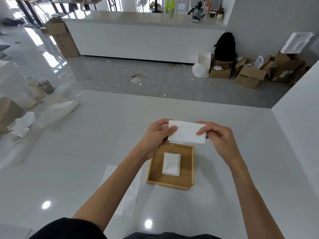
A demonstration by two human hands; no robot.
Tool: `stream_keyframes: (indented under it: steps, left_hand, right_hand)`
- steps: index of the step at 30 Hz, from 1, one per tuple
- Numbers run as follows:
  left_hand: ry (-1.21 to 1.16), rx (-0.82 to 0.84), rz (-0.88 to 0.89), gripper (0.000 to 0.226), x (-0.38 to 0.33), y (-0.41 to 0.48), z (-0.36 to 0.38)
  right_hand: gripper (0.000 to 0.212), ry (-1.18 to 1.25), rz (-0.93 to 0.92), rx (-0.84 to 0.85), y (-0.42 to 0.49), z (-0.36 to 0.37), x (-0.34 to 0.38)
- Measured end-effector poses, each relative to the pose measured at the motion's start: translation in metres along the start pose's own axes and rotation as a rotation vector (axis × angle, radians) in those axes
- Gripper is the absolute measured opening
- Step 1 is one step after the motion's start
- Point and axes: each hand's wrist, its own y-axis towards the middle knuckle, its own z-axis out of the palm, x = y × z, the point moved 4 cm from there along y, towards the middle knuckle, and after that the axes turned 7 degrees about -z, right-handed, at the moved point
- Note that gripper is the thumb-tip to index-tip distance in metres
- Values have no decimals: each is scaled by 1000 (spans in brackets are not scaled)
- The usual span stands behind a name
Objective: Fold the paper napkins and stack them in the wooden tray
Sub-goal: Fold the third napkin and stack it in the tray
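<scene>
Head view shows my left hand point(156, 133) and right hand point(219, 137) each pinching one short end of a folded napkin point(187, 133), thumbs on top and fingers curled behind. I hold it in the air above the far rim of the wooden tray point(168, 185), which sits on the tabletop point(69, 169) towards its near edge. One folded napkin point(171, 163) already lies in the tray, long side running away from me.

The layers along the lower edge of the napkin I hold look uneven, so I judge the fold is loose. If either pinch slackens, the paper may spring open or fan out. It also lies crosswise to the one in the tray. Unless I turn it, it will land askew, or catch on the far rim and hang half out. Dropping it rather than laying it down would risk the same.

My left forearm crosses above a flat sheet point(131, 192) lying left of the tray. Lowering that arm carelessly could drag or crease the sheet.
</scene>
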Motion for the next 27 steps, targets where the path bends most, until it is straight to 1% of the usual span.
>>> stream_keyframes:
  steps: [2, 3, 5, 7, 11, 14, 17, 20, 22, 25, 27]
  left_hand:
    - [7, -3, 21, 21, 0, 0, -2]
    - [8, -8, 29, 20, 0, 1, -2]
    - [2, -15, 39, 18, 0, 0, -2]
    - [-1, -18, 48, 21, 0, -3, -1]
    - [93, -32, 61, 29, 4, -3, -4]
    - [142, -27, 46, 28, 7, -3, -7]
    - [158, -27, 7, 24, 7, -3, -7]
    - [293, -35, 17, 24, 6, 1, -8]
    - [334, -21, 7, 22, 9, 1, -7]
    - [299, 59, -91, 22, 17, -2, -3]
    - [309, 109, -135, 26, 24, -4, 0]
  right_hand:
    - [30, 157, 126, -56, -2, 2, -1]
    - [22, 192, 192, -68, -3, 4, -2]
    - [26, 156, 276, -58, -5, 10, -5]
    - [22, 136, 309, -72, -5, 15, -9]
    - [13, 135, 309, -148, -5, 15, -12]
    - [11, 29, 271, -130, -2, 14, -11]
    - [10, -59, 223, -72, 2, 15, -7]
    - [12, -116, 179, 5, 7, 16, -2]
    - [16, -198, 161, 16, 10, 17, -4]
    - [21, -240, 167, 42, 13, 18, -6]
    - [23, -218, 190, 159, 14, 21, -7]
